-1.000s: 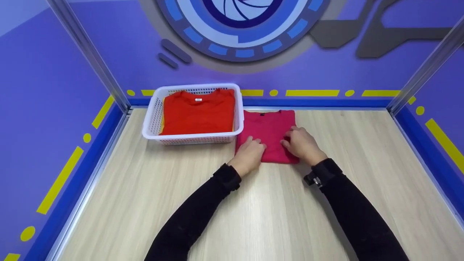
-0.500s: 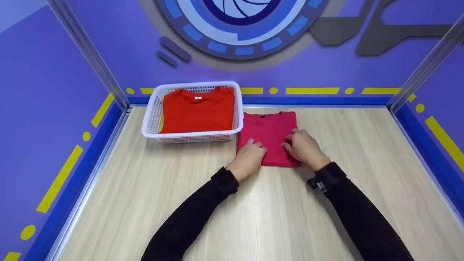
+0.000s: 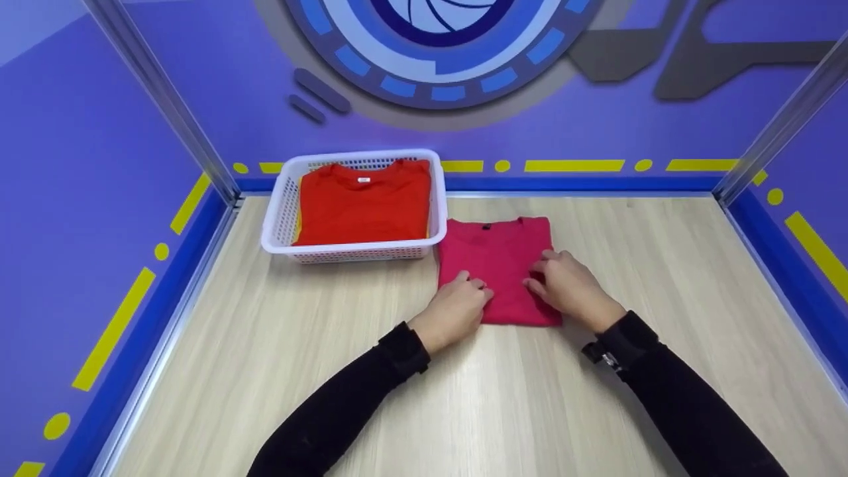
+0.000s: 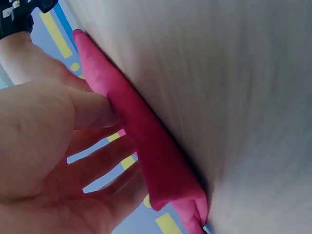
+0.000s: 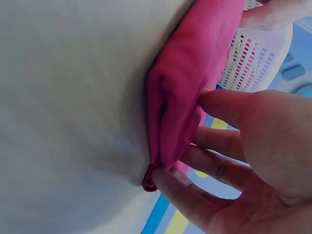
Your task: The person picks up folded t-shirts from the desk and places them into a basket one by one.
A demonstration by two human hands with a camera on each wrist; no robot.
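Observation:
A folded pinkish-red T-shirt (image 3: pixel 500 262) lies flat on the table, its neckline with a dark label facing the wall. My left hand (image 3: pixel 456 306) rests on its left front part, fingers spread over the cloth. On the right side, my right hand (image 3: pixel 571 286) touches the shirt with thumb and fingertips. The left wrist view shows the left thumb against the edge of the folded T-shirt (image 4: pixel 141 131), the fingers fairly straight beyond it. In the right wrist view the little finger touches the shirt's side fold, and the thumb lies on top.
A white perforated plastic basket (image 3: pixel 361 250) stands left of the shirt, close to its corner. Inside lies a folded orange-red T-shirt (image 3: pixel 364 205) above something yellow. Purple printed walls (image 3: pixel 464 146) with metal posts border the wooden table (image 3: pixel 318 318) at the back and sides.
Both hands have drawn the folded T-shirt toward me and slightly to the right, away from the back wall. The basket has stayed put.

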